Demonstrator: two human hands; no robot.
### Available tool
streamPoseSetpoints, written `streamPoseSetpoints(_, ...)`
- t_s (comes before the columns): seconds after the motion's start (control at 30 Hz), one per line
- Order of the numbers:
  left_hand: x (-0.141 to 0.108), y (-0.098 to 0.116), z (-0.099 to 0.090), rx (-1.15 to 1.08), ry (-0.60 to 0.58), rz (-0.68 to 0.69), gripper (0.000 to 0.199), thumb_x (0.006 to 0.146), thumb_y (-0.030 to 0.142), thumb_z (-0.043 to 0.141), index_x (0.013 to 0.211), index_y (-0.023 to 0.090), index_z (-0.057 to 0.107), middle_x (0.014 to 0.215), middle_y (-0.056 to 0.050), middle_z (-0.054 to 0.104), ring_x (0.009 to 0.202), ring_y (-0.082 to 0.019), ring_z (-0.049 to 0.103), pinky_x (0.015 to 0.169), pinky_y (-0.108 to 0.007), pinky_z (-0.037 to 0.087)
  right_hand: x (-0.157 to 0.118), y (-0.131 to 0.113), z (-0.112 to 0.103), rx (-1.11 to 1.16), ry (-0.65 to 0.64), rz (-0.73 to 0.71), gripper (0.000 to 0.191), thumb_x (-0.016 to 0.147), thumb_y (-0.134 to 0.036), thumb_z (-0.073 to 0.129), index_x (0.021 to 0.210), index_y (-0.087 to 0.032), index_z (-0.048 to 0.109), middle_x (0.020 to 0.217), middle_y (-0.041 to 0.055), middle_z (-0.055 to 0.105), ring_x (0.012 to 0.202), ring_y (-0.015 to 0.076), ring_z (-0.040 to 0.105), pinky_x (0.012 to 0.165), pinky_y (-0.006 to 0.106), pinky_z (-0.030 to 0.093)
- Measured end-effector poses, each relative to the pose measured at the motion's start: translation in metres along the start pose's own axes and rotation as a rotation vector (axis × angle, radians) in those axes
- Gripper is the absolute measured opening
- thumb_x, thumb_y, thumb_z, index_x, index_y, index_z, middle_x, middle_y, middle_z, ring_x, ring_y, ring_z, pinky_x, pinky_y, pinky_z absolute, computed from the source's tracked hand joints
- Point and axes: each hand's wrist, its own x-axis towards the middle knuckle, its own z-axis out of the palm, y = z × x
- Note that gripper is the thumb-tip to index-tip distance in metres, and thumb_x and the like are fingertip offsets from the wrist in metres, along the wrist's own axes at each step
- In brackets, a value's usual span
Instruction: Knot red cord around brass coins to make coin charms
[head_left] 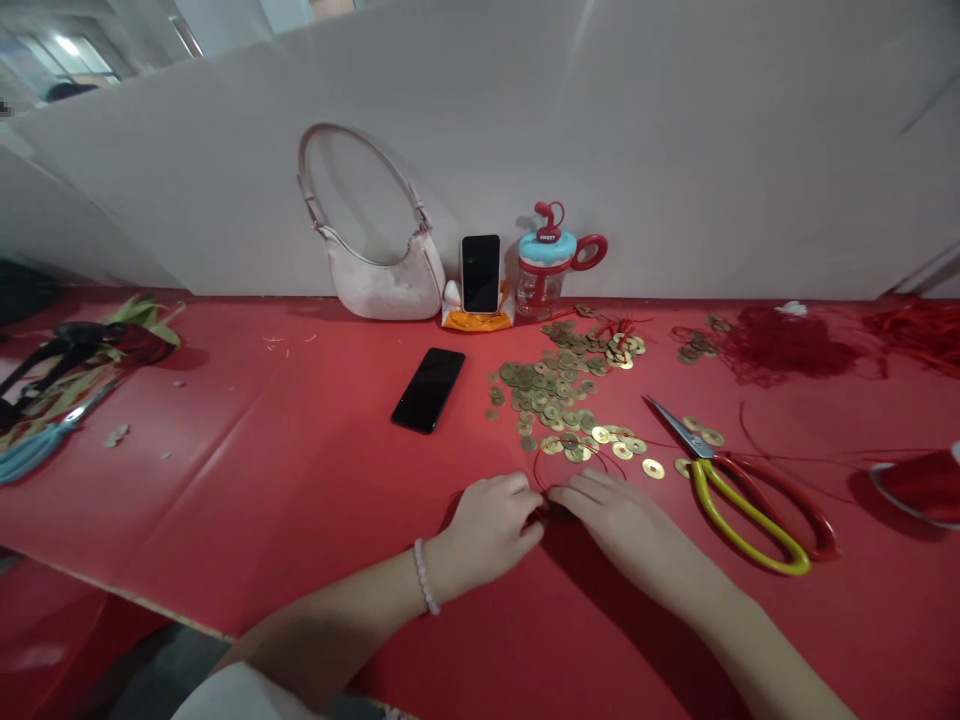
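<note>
Hands, 2: left (491,525) pinches red cord (535,462), its loop reaching brass coins (551,385); right (611,510) adjoins, grip hidden, cannot tell. Step: apparently knotting; next move calls for even tension.

Near the bench's (262,450) front edge, the left hand (491,530) and right hand (622,535) close on a red cord (535,463) and hide the stretch between them. Markings on the coins (551,395) are too small to read. Toward the bench's right end, the view crops a red spool (919,487) and a tangle of red thread (919,332); toward its left end, a blue-handled tool (37,455) and, by the far edge, a blurred dark shape (22,290). A standing phone (481,272) partly covers an orange packet (476,321)
</note>
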Motion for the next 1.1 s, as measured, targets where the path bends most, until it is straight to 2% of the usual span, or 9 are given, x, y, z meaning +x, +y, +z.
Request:
streamPoseSetpoints(0.43,0.003,0.008,0.003,0.146,-0.019,0.032,0.011,0.084,0.021,0.046,0.085,0.018,0.056,0.082,-0.002,0.058,0.071,-0.017,0.057,0.057,-0.028,0.043,-0.001,0.003,0.005,-0.014,0.023,0.027,0.026,0.080,-0.002,0.041,0.088,-0.020,0.058,0.082,0.0035,0.060,0.074,0.0181,0.054,0.068,0.033,0.043)
streamPoseSetpoints(0.6,0.004,0.005,0.004,0.116,-0.008,0.043,0.013,0.086,0.022,0.044,0.089,0.018,0.056,0.083,-0.002,0.058,0.073,-0.016,0.057,0.061,-0.026,0.044,0.000,0.003,0.006,0.018,0.029,0.037,0.029,0.078,-0.005,0.047,0.100,-0.021,0.057,0.094,0.0054,0.058,0.087,0.0201,0.053,0.078,0.037,0.044)
streamPoseSetpoints(0.67,0.004,0.003,0.005,0.109,0.003,0.044,0.014,0.087,0.024,0.044,0.088,0.019,0.057,0.081,-0.002,0.058,0.073,-0.016,0.057,0.061,-0.025,0.044,0.000,0.003,0.006,0.018,0.033,0.037,0.031,0.077,-0.006,0.049,0.103,-0.021,0.057,0.099,0.0063,0.057,0.092,0.0212,0.051,0.081,0.038,0.044)
streamPoseSetpoints(0.87,0.003,-0.008,0.003,0.116,0.037,0.008,0.014,0.086,0.023,0.045,0.086,0.019,0.059,0.080,-0.002,0.058,0.070,-0.015,0.057,0.059,-0.024,0.041,0.001,0.004,0.006,-0.023,0.060,0.038,0.025,0.077,-0.007,0.050,0.096,-0.021,0.058,0.108,0.0070,0.055,0.101,0.0227,0.048,0.085,0.038,0.043)
streamPoseSetpoints(1.0,0.006,-0.019,-0.007,0.136,0.058,-0.061,0.017,0.086,0.022,0.044,0.084,0.018,0.060,0.079,-0.003,0.058,0.068,-0.013,0.056,0.058,-0.023,0.040,0.001,0.004,0.006,-0.044,0.074,0.039,0.030,0.074,-0.005,0.050,0.098,-0.021,0.057,0.112,0.0077,0.054,0.104,0.0231,0.048,0.085,0.038,0.043)
streamPoseSetpoints(1.1,0.008,-0.031,-0.015,0.173,0.095,-0.131,0.017,0.086,0.021,0.043,0.083,0.018,0.060,0.079,-0.003,0.058,0.069,-0.014,0.056,0.059,-0.023,0.039,0.001,0.005,0.006,-0.067,0.079,0.045,0.026,0.075,-0.007,0.048,0.095,-0.021,0.058,0.114,0.0086,0.054,0.103,0.0237,0.049,0.083,0.039,0.044)
